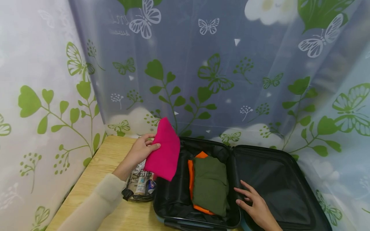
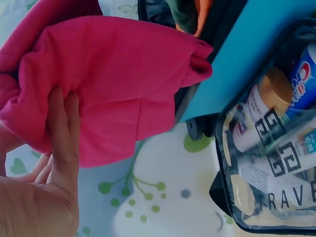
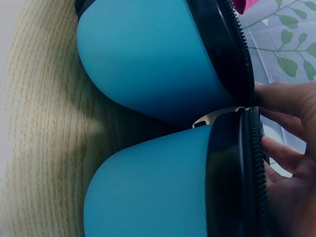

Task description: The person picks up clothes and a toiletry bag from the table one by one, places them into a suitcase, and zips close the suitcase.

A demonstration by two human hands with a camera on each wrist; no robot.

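My left hand (image 1: 141,149) grips a folded hot-pink garment (image 1: 164,152) by its left edge, raised over the left side of an unfolded black-lined suitcase (image 1: 173,192). The left wrist view shows the fingers pressed against the soft pink layers (image 2: 118,64). Inside the suitcase lies a folded dark green garment (image 1: 210,186) on top of an orange one (image 1: 191,176), whose edges stick out. My right hand (image 1: 255,203) rests with spread fingertips at the suitcase's middle edge, where the two halves meet. In the right wrist view, those fingers are beside the zippered rims of the turquoise shell (image 3: 148,54).
A clear toiletry bag (image 2: 229,197) with bottles and a blue can or tube stands left of the suitcase on the wooden table (image 1: 95,173). The suitcase lid (image 1: 274,183) lies folded out to the right. Patterned curtains (image 1: 188,48) enclose the back and sides.
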